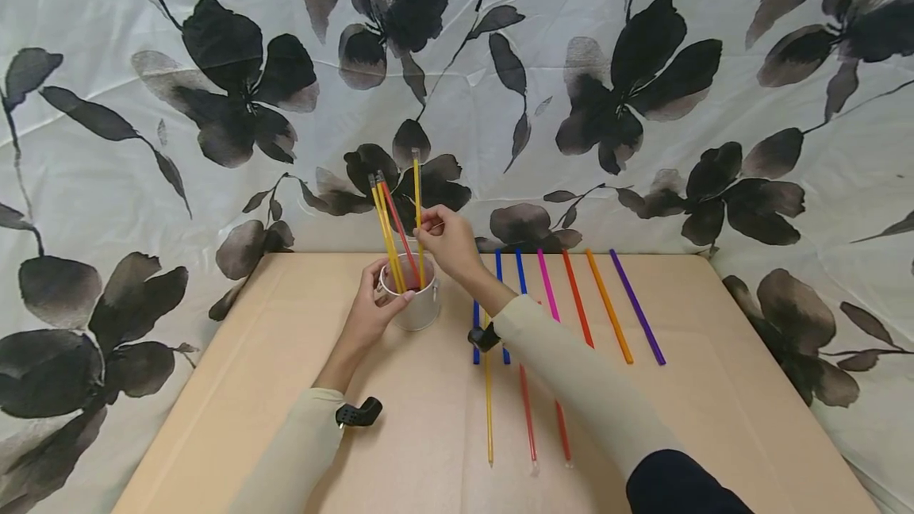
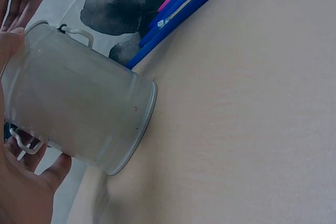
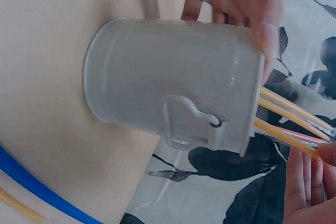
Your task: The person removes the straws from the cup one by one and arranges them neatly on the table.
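Observation:
My left hand [image 1: 367,312] grips a small off-white pail [image 1: 420,316] by its side, the thumb at its rim. The pail [image 2: 84,93] stands upright on the table and has small wire-like handles. Two yellow pencils [image 1: 389,236] and a red pencil [image 1: 398,222] lean inside it, tips hidden by its wall. Over the rim, my right hand [image 1: 450,243] pinches another yellow pencil [image 1: 417,181], held nearly upright with its lower end inside the pail. In the right wrist view, that yellow pencil [image 3: 286,139] runs from the rim to the right fingers.
Right of the pail lie blue sticks [image 1: 476,351], then a pink [image 1: 547,284], a red [image 1: 578,300], an orange [image 1: 609,306] and a purple stick [image 1: 638,308]. Nearer are a yellow pencil [image 1: 489,411] and red pencils [image 1: 528,415], partly under my right sleeve. Floral cloth [image 1: 528,101] hangs behind the table.

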Available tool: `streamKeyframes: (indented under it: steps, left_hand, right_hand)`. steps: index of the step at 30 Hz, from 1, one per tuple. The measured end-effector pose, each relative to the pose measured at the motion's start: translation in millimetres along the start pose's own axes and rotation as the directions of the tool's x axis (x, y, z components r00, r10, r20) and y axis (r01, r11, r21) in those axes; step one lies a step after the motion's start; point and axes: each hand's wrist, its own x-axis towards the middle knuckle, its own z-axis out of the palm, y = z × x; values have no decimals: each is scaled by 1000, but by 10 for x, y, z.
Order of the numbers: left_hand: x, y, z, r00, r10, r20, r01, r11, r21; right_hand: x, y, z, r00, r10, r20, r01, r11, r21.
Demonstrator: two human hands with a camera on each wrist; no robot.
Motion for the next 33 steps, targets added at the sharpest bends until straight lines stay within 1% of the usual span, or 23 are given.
streamKeyframes:
  steps: [6, 7, 9, 15, 20, 26, 30, 33]
  left_hand:
    - [-79, 251, 1, 999, -22, 27, 22, 1000, 1]
    - [-91, 284, 3, 999, -23, 29, 22, 1000, 2]
    - [-97, 302, 4, 999, -27, 29, 27, 1000, 2]
    - [-98, 310, 0, 1000, -21, 18, 21, 1000, -1]
    - [-94, 298, 0, 1000, -16, 15, 17, 1000, -17]
    - [-87, 294, 4, 1000, -15, 18, 15, 999, -31]
    - [-77, 295, 5, 1000, -11, 18, 12, 999, -38]
    - [-68, 292, 4, 1000, -11, 16, 11, 999, -32]
  right_hand:
    - [-21, -91, -95, 999, -17, -35, 18, 999, 43]
    - [-25, -106, -112, 999, -20, -43, 22, 999, 50]
    - [-32, -135, -147, 998, -28, -53, 33, 996, 82]
    - [-39, -223, -274, 995, -48, -83, 63, 978, 197]
    - [-51, -302, -400, 993, -56, -105, 79, 970, 228]
    - [-67, -361, -536, 992, -58, -108, 86, 957, 276]
    - [-108, -400, -626, 994, -43, -99, 70, 955, 289]
    - [-188, -488, -710, 996, -29, -85, 52, 959, 280]
